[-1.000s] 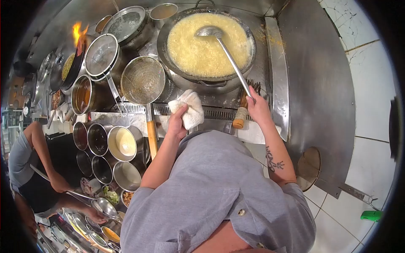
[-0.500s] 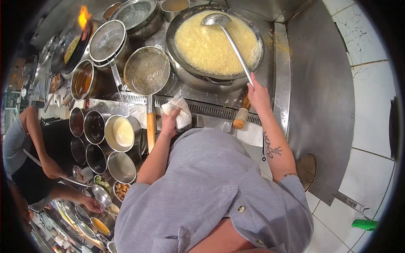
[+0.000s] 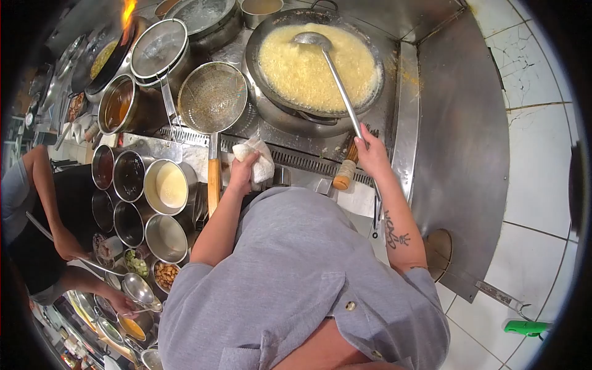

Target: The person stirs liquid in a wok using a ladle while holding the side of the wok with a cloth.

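Observation:
My right hand [image 3: 372, 154] is wrapped round the handle of a long metal ladle [image 3: 343, 90]. The ladle's bowl rests in frothy yellow liquid [image 3: 296, 71] that fills a large dark wok [image 3: 254, 74]. A folded white cloth [image 3: 261, 163] is bunched in my left hand [image 3: 242, 171], near the stove's front edge. Just left of that hand lies a perforated strainer [image 3: 213, 102] with a wooden handle. A wok brush [image 3: 345, 176] with a bound handle sits below the wok, close to my right hand.
Several metal pots of sauces [image 3: 149, 192] stand at left. A fine mesh sieve [image 3: 159, 49] rests over a pot behind them. Flame [image 3: 128, 12] rises by another wok [image 3: 117, 65]. A co-worker's hand [image 3: 69, 245] holds a second ladle [image 3: 137, 287]. A steel panel [image 3: 462, 154] borders the right.
The bowl of my ladle sits slightly lower in the frothing liquid. My view has shifted a little. Both my hands keep their hold. The co-worker's lower hand has moved near an orange-filled container.

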A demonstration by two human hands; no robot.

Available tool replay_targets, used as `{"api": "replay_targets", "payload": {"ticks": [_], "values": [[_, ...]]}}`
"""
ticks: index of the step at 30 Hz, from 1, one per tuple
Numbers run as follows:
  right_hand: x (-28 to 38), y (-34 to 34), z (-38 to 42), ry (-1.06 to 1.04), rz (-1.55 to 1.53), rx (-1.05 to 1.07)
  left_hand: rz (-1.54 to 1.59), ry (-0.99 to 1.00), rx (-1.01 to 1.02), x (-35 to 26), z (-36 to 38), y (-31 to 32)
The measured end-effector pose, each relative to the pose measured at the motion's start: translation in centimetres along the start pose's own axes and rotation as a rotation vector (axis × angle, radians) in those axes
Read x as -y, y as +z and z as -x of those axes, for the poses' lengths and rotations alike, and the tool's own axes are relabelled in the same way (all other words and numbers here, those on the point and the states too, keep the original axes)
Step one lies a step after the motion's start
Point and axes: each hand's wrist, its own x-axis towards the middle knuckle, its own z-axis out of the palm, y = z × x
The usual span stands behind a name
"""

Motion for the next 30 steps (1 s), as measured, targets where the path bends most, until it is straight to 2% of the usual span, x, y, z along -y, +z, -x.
{"api": "replay_targets", "payload": {"ticks": [8,12,15,19,21,22,30], "values": [[-0.5,-1.3,4.1,0.024,-0.019,0.081,0.024,-0.067,0.044,-0.7,0.1,2.1],[-0.3,-1.6,6.2,0.07,-0.053,0.122,0.034,-0.107,0.135,-3.4,2.5,7.1],[-0.5,-1.7,7.8,0.111,-0.132,0.165,0.101,-0.138,0.247,-3.4,1.5,9.9],[0.9,-2.3,10.1,0.348,-0.321,0.239,0.099,-0.222,0.224,-4.4,0.5,14.1],[1.0,-2.8,11.3,0.386,-0.342,0.264,0.069,-0.248,0.213,-6.2,1.5,16.6],[1.2,-3.0,11.8,0.405,-0.354,0.275,0.105,-0.227,0.238,-5.7,0.7,17.0],[3.8,-7.0,15.3,0.59,-0.512,0.33,0.041,-0.135,0.057,-4.7,-1.8,19.5]]}}
